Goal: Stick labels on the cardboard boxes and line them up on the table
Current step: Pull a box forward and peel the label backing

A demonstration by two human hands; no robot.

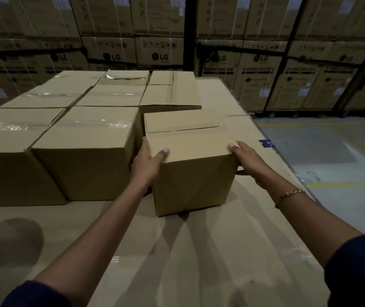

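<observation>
On cardboard-topped table (199, 251) | left hand (148, 161) and right hand (251, 162) grip box (190, 173) | taped boxes (84, 138) alongside | LG cartons (159, 50) stacked behind

Dim warehouse light falls on a back wall of large stacked cartons (159, 52) printed with LG logos, some marked washing machine. 2 dark rack uprights (190, 34) cut through them, 1 vertical at centre, 1 slanting at right. The grey concrete floor (323, 151) on the right carries yellow painted lines (310, 124). The brown desk (199, 262) shows glossy tape strips.
</observation>
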